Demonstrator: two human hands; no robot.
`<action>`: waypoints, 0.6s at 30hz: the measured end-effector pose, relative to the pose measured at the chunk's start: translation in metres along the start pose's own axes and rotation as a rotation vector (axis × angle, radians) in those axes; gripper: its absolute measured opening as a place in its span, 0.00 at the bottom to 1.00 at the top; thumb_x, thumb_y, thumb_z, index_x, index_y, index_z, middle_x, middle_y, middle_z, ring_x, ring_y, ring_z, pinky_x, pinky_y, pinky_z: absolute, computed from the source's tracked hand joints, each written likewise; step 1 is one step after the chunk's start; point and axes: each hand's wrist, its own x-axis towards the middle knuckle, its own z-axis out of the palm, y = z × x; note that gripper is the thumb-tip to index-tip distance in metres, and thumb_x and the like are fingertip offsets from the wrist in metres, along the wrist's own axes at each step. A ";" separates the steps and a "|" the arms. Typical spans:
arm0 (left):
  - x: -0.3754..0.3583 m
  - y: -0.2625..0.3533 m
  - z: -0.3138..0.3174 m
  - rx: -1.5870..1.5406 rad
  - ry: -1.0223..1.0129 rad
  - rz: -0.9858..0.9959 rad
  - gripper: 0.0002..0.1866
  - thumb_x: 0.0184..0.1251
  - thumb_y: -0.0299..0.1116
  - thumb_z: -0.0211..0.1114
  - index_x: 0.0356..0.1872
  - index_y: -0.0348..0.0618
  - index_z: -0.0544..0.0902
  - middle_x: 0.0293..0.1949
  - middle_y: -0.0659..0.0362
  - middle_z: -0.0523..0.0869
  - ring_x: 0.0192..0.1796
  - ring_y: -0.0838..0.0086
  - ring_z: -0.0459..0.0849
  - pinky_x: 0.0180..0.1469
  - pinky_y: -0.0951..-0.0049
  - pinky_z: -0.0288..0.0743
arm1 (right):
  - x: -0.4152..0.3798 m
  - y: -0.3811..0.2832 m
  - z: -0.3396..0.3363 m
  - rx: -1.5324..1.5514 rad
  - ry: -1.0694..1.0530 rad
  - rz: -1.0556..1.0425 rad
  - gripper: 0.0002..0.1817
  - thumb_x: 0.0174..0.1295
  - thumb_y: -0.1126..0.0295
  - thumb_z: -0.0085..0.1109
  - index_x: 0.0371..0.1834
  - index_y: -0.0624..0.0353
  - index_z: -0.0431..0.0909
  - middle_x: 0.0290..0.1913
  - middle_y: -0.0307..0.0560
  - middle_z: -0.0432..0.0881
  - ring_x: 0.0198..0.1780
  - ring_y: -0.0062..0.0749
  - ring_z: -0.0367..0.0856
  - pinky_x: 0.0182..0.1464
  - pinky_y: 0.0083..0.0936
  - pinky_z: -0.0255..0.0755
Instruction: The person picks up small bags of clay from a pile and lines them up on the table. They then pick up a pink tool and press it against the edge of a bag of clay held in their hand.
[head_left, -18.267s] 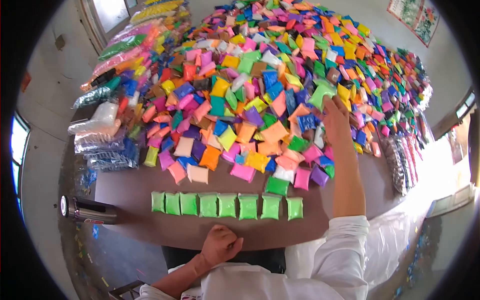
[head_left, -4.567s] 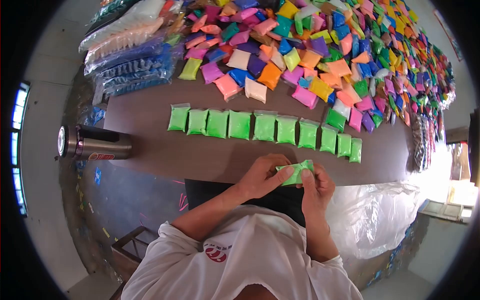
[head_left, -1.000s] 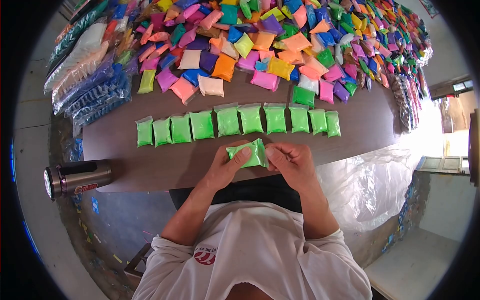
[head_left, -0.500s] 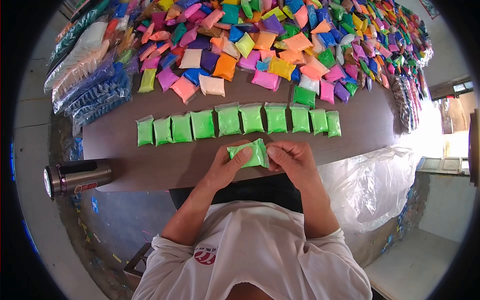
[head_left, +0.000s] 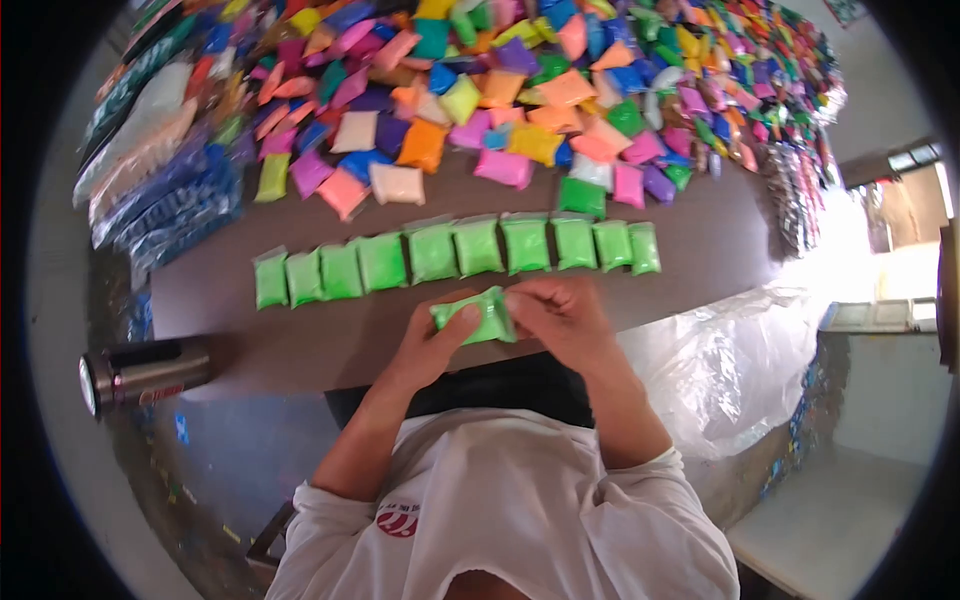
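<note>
My left hand (head_left: 437,330) grips a light green packet (head_left: 485,318) near the table's front edge, thumb on top. At the packet's right end, my right hand (head_left: 560,318) pinches its clear plastic edge between thumb and fingers. Just beyond my hands lies a row of several light green packets (head_left: 432,252), side by side on the brown table. A darker green packet (head_left: 582,198) rests behind the right part of that row.
A large pile of coloured packets (head_left: 500,90) covers the table's back. Bigger bagged bundles (head_left: 180,200) lie at the back left. A steel flask (head_left: 145,375) is at the left edge. Clear plastic sheeting (head_left: 725,370) hangs at the right, beside the table (head_left: 300,350).
The whole view has shifted slightly, with the row and pile now a little further left. Both hands still hold the same packet, and its right end appears slightly more tilted.
</note>
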 end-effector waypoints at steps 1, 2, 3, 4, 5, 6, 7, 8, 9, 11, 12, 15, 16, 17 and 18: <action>0.002 0.000 0.001 -0.026 -0.011 0.027 0.20 0.73 0.44 0.58 0.50 0.34 0.79 0.37 0.66 0.80 0.40 0.86 0.73 0.43 0.81 0.69 | 0.000 0.000 -0.002 -0.024 0.010 0.001 0.08 0.66 0.73 0.57 0.37 0.69 0.82 0.25 0.35 0.78 0.27 0.11 0.72 0.28 0.15 0.66; 0.004 0.000 0.003 -0.054 -0.023 0.053 0.20 0.72 0.43 0.59 0.50 0.34 0.79 0.37 0.66 0.80 0.40 0.86 0.73 0.43 0.81 0.69 | 0.001 0.000 -0.004 -0.011 0.010 -0.012 0.08 0.65 0.73 0.57 0.37 0.69 0.82 0.25 0.35 0.78 0.27 0.12 0.72 0.28 0.15 0.66; 0.005 -0.001 0.003 -0.077 -0.036 0.053 0.20 0.72 0.43 0.59 0.50 0.34 0.79 0.37 0.66 0.80 0.40 0.86 0.73 0.43 0.82 0.68 | 0.001 0.002 -0.003 0.006 0.006 -0.025 0.08 0.65 0.73 0.58 0.37 0.69 0.82 0.25 0.35 0.78 0.27 0.12 0.72 0.28 0.15 0.67; 0.005 -0.002 0.001 -0.097 -0.045 0.052 0.19 0.72 0.42 0.59 0.50 0.34 0.79 0.38 0.66 0.80 0.40 0.86 0.72 0.43 0.82 0.68 | 0.001 0.004 -0.004 0.024 -0.002 -0.039 0.08 0.64 0.73 0.58 0.37 0.69 0.82 0.25 0.35 0.78 0.28 0.12 0.73 0.28 0.16 0.67; 0.005 -0.003 0.001 -0.113 -0.049 0.050 0.19 0.71 0.41 0.60 0.50 0.33 0.79 0.38 0.66 0.80 0.40 0.86 0.72 0.43 0.82 0.68 | 0.001 0.006 -0.004 -0.004 -0.001 -0.077 0.08 0.65 0.73 0.58 0.38 0.69 0.82 0.26 0.35 0.79 0.28 0.12 0.73 0.28 0.15 0.67; 0.004 0.000 0.001 -0.105 -0.045 0.051 0.19 0.71 0.41 0.60 0.50 0.33 0.79 0.38 0.66 0.80 0.41 0.85 0.72 0.43 0.82 0.68 | 0.001 0.007 -0.005 -0.029 -0.003 -0.113 0.08 0.65 0.74 0.58 0.39 0.68 0.81 0.27 0.36 0.79 0.28 0.11 0.73 0.28 0.14 0.68; 0.003 0.004 0.002 -0.097 -0.037 0.053 0.19 0.71 0.41 0.60 0.50 0.33 0.79 0.38 0.66 0.80 0.41 0.85 0.72 0.43 0.82 0.68 | 0.001 0.008 -0.005 -0.054 -0.008 -0.150 0.07 0.66 0.74 0.58 0.40 0.68 0.81 0.29 0.36 0.80 0.28 0.10 0.74 0.28 0.12 0.68; 0.002 0.006 0.003 -0.088 -0.027 0.052 0.19 0.71 0.41 0.60 0.50 0.33 0.79 0.38 0.66 0.80 0.41 0.85 0.72 0.43 0.82 0.68 | 0.000 0.006 -0.005 -0.075 -0.002 -0.166 0.07 0.65 0.74 0.58 0.40 0.68 0.81 0.28 0.35 0.80 0.28 0.10 0.73 0.28 0.13 0.67; 0.001 0.006 0.005 -0.085 0.002 0.050 0.18 0.71 0.41 0.60 0.49 0.33 0.80 0.37 0.66 0.80 0.41 0.85 0.72 0.43 0.81 0.67 | -0.001 0.005 -0.005 -0.095 0.004 -0.181 0.07 0.65 0.75 0.58 0.40 0.68 0.81 0.28 0.35 0.79 0.28 0.10 0.72 0.28 0.13 0.66; 0.001 0.008 0.003 -0.062 -0.031 0.063 0.18 0.71 0.41 0.60 0.48 0.33 0.80 0.36 0.66 0.80 0.41 0.85 0.72 0.43 0.81 0.67 | -0.003 0.001 -0.004 -0.139 0.019 -0.209 0.05 0.64 0.76 0.58 0.39 0.67 0.80 0.26 0.33 0.77 0.27 0.10 0.70 0.27 0.14 0.64; 0.001 0.009 0.003 -0.051 -0.047 0.070 0.18 0.71 0.41 0.60 0.47 0.34 0.80 0.36 0.66 0.80 0.41 0.84 0.71 0.43 0.81 0.67 | -0.003 0.004 -0.004 -0.145 0.028 -0.208 0.05 0.64 0.76 0.58 0.39 0.66 0.80 0.26 0.33 0.77 0.27 0.10 0.70 0.26 0.14 0.64; -0.001 0.013 0.009 0.054 -0.016 0.091 0.18 0.71 0.41 0.60 0.46 0.34 0.80 0.36 0.66 0.80 0.39 0.84 0.71 0.42 0.81 0.67 | -0.005 0.009 -0.003 -0.197 0.066 -0.216 0.05 0.63 0.76 0.56 0.37 0.65 0.79 0.26 0.32 0.76 0.27 0.10 0.69 0.27 0.15 0.64; -0.002 0.014 0.010 0.057 -0.020 0.097 0.17 0.71 0.41 0.59 0.45 0.34 0.80 0.35 0.66 0.80 0.39 0.84 0.71 0.42 0.81 0.68 | -0.006 0.009 -0.004 -0.202 0.064 -0.218 0.05 0.64 0.75 0.56 0.38 0.65 0.79 0.26 0.33 0.76 0.27 0.10 0.69 0.27 0.15 0.64; -0.002 0.016 0.012 0.061 -0.022 0.102 0.17 0.71 0.41 0.59 0.45 0.34 0.80 0.35 0.66 0.80 0.39 0.84 0.71 0.41 0.80 0.68 | -0.007 0.011 -0.004 -0.206 0.059 -0.219 0.05 0.64 0.75 0.55 0.38 0.65 0.78 0.26 0.33 0.76 0.27 0.10 0.69 0.27 0.15 0.64; -0.001 0.018 0.012 0.067 -0.023 0.107 0.17 0.71 0.41 0.59 0.44 0.34 0.80 0.35 0.66 0.80 0.38 0.84 0.71 0.41 0.80 0.68 | -0.007 0.011 -0.005 -0.208 0.054 -0.220 0.05 0.64 0.75 0.55 0.39 0.65 0.78 0.27 0.33 0.76 0.28 0.10 0.69 0.27 0.15 0.65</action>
